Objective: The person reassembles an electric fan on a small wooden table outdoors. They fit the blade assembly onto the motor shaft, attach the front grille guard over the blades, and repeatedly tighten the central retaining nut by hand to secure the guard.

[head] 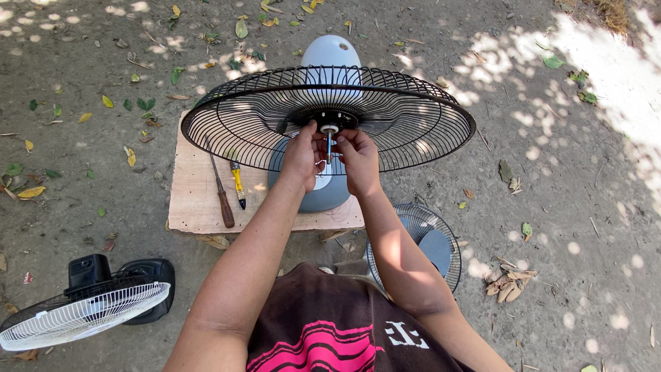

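- Both hands met at the centre of a black wire fan guard [406, 124]: the left hand [301, 155] pinched the hub from one side, while the right hand [359, 160] closed its fingers round a thin blue-handled tool [329, 146] standing upright at the white shaft tip [329, 129].
- That guard lay nearly flat, facing up, on top of a grey fan body [330, 52] that rested on a small plywood tabletop [196, 200] set on the dirt ground.
- Judged by its thin wires, the guard looked light and springy, easy to bend if taken by a single spoke; the rim or the stiff central ring seemed the safer hold. The shaft tip looked small and fiddly, suited to fingertips only.
- Two screwdrivers lay beside the fan body on the tabletop, one brown-handled [222, 193] and one yellow-handled [238, 184].
- A second black guard [413, 241] lay on the ground by the right forearm, and a white fan with a black base [86, 303] lay well apart on the left.
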